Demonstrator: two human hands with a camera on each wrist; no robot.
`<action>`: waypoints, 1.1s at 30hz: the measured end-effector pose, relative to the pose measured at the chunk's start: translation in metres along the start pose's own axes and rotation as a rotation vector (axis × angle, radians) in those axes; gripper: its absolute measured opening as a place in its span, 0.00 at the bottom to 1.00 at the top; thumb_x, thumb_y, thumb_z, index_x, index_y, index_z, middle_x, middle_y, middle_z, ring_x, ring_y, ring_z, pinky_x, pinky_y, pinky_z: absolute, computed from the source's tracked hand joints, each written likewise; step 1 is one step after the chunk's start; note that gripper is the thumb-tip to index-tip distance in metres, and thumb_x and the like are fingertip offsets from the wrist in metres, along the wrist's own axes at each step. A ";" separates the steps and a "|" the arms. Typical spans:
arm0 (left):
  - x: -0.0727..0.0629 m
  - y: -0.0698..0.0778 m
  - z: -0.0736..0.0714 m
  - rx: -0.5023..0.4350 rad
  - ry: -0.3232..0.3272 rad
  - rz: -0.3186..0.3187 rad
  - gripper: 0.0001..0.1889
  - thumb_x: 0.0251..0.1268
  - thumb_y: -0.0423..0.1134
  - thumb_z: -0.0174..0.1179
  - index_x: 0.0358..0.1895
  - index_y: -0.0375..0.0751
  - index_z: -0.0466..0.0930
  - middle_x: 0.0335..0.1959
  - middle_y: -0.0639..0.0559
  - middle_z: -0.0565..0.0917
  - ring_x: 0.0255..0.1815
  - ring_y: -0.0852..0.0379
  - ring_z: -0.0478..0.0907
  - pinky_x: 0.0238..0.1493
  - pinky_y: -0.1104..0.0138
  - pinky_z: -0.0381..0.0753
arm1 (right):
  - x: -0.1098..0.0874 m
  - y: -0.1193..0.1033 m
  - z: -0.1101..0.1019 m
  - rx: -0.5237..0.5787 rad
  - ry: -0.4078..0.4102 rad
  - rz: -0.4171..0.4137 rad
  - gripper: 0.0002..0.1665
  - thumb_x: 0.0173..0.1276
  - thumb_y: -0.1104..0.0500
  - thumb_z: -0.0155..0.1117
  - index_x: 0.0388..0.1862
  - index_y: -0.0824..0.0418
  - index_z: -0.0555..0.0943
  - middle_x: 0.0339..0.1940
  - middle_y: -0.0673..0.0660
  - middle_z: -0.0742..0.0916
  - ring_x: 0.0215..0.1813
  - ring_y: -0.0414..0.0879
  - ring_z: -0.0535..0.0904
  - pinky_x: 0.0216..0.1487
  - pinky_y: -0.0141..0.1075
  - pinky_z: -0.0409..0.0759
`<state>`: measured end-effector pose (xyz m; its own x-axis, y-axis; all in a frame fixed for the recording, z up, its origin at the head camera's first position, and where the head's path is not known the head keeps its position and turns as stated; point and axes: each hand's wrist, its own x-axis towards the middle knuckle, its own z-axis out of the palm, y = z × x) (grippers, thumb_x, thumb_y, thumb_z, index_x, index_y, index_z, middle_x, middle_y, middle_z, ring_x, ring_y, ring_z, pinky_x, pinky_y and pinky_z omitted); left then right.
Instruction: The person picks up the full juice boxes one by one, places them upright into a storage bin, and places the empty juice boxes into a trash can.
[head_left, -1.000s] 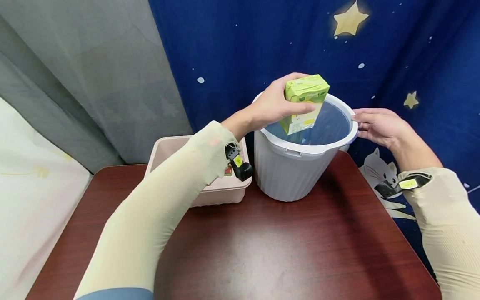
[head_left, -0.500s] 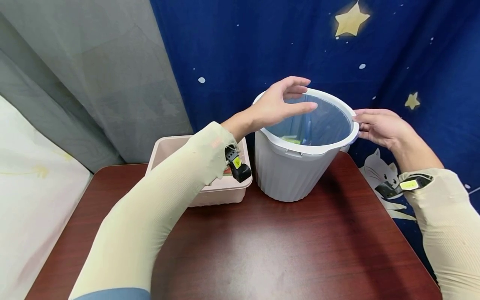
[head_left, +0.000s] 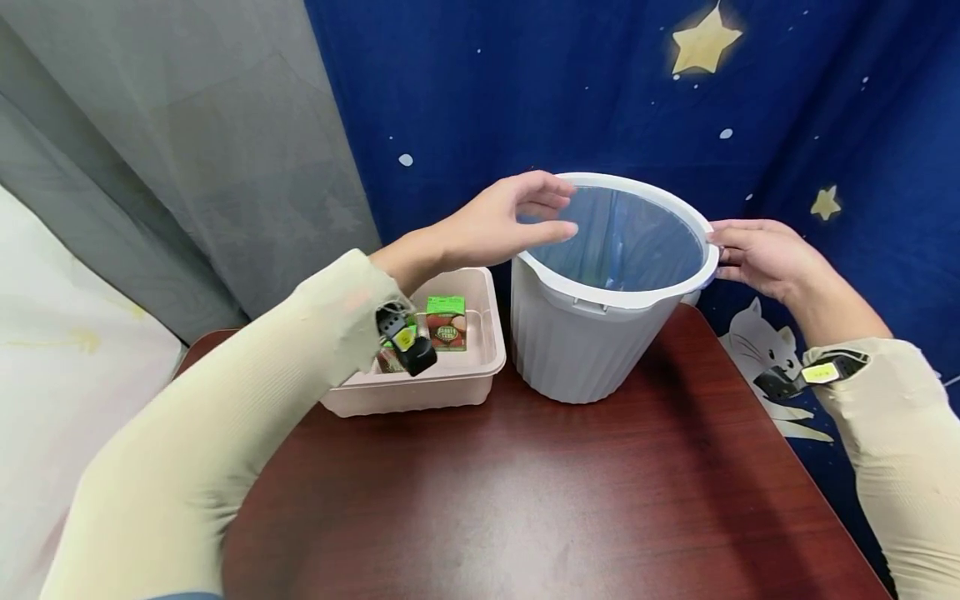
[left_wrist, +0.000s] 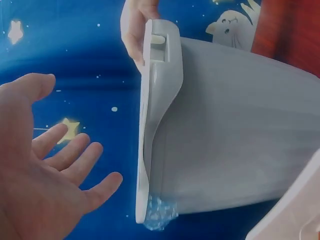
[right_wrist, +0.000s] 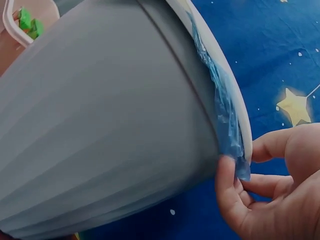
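Note:
My left hand (head_left: 502, 217) hovers at the left rim of a white trash can (head_left: 577, 354), fingers spread and holding nothing. In the left wrist view its palm and fingers stand apart from the can's rim. My right hand (head_left: 765, 254) pinches the can's right rim between thumb and fingers. The right wrist view shows a blue plastic liner (right_wrist: 229, 117) folded over that rim, its end caught at the fingertips. Inside the can only the liner shows; the bottom is hidden.
A pale pink plastic basin (head_left: 420, 398) stands left of the can. In it are a red and green drink carton (head_left: 447, 327) and another carton (head_left: 390, 362), partly covered by the left wrist camera. Both containers stand on a dark red wooden table (head_left: 525, 500), before a blue curtain (head_left: 480, 92).
My left hand released a green and yellow drink carton into the trash can, then drew back left, opened. The carton is out of sight now. My right hand has stayed on the rim.

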<state>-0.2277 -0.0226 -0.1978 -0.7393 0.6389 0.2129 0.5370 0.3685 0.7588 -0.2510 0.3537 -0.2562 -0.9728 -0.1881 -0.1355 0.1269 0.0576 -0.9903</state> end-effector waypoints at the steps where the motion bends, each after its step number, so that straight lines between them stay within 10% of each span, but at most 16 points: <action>1: -0.005 0.000 -0.002 0.006 -0.006 -0.008 0.27 0.73 0.45 0.63 0.71 0.43 0.70 0.67 0.50 0.76 0.67 0.58 0.73 0.66 0.67 0.72 | -0.001 0.000 0.000 -0.046 0.008 -0.008 0.20 0.80 0.65 0.53 0.35 0.47 0.89 0.36 0.45 0.88 0.37 0.37 0.84 0.38 0.31 0.84; 5: -0.027 -0.003 -0.014 0.019 -0.014 -0.042 0.26 0.72 0.42 0.64 0.70 0.41 0.71 0.67 0.50 0.76 0.67 0.57 0.74 0.66 0.63 0.72 | -0.005 -0.001 0.005 -0.326 0.093 -0.064 0.11 0.81 0.57 0.55 0.50 0.50 0.85 0.35 0.37 0.86 0.37 0.33 0.82 0.38 0.29 0.85; 9: -0.050 -0.013 -0.026 0.016 -0.001 -0.065 0.25 0.73 0.39 0.63 0.70 0.38 0.71 0.67 0.47 0.76 0.67 0.53 0.74 0.67 0.59 0.73 | -0.010 -0.003 0.011 -0.585 0.185 -0.100 0.32 0.81 0.47 0.53 0.71 0.69 0.70 0.35 0.36 0.81 0.37 0.30 0.77 0.36 0.28 0.84; 19: -0.118 -0.038 -0.048 0.250 0.085 -0.175 0.25 0.74 0.41 0.63 0.69 0.37 0.71 0.68 0.41 0.76 0.70 0.44 0.70 0.71 0.47 0.67 | -0.037 0.005 0.013 -0.917 0.330 -0.237 0.37 0.82 0.41 0.47 0.70 0.71 0.72 0.49 0.73 0.82 0.24 0.36 0.79 0.25 0.29 0.76; 28: -0.195 -0.067 -0.059 0.405 0.194 -0.211 0.31 0.71 0.43 0.66 0.72 0.38 0.69 0.68 0.40 0.74 0.68 0.44 0.70 0.64 0.48 0.69 | -0.065 0.033 0.007 -1.023 0.365 -0.409 0.27 0.80 0.51 0.57 0.67 0.68 0.76 0.46 0.65 0.83 0.31 0.22 0.70 0.29 0.21 0.69; 33: -0.240 -0.092 -0.058 0.454 0.217 -0.223 0.34 0.70 0.42 0.68 0.74 0.40 0.66 0.70 0.42 0.72 0.68 0.45 0.69 0.62 0.72 0.66 | -0.077 0.053 0.005 -1.064 0.395 -0.550 0.20 0.74 0.60 0.64 0.62 0.68 0.81 0.42 0.61 0.83 0.37 0.22 0.65 0.35 0.15 0.64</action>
